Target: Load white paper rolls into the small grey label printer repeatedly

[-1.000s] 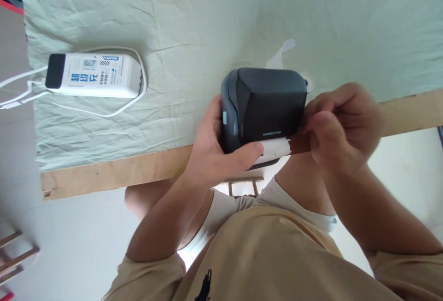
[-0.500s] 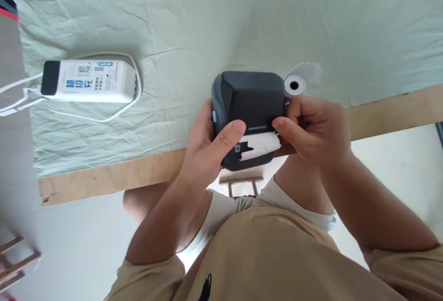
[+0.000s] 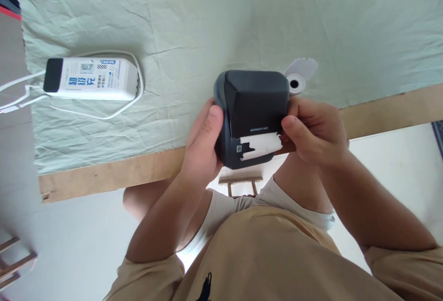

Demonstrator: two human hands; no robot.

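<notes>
Between my hands is a dark NIIMBOT label printer (image 3: 258, 103), held over the table's front edge. Torn white label paper (image 3: 265, 143) lies across its lower front. My left hand (image 3: 204, 142) grips the printer's left side, thumb along the edge and the other fingers hidden. On the opposite side, my right hand (image 3: 314, 128) has its thumb by the lower right corner and its fingers curled against the side. Just beyond the printer's right upper corner stands a small white label roll (image 3: 296, 83) with a loose strip fanning out behind it.
A white power strip (image 3: 92, 79) with a black end and white cables lies at the left of the pale green cloth (image 3: 173, 24). The bare wooden table edge (image 3: 114, 174) runs along the front. Wooden stool parts (image 3: 238, 181) show below.
My left thumb has moved off the printer's front to its left edge. The printer has shifted slightly right, and my right thumb has moved a little right with it.
</notes>
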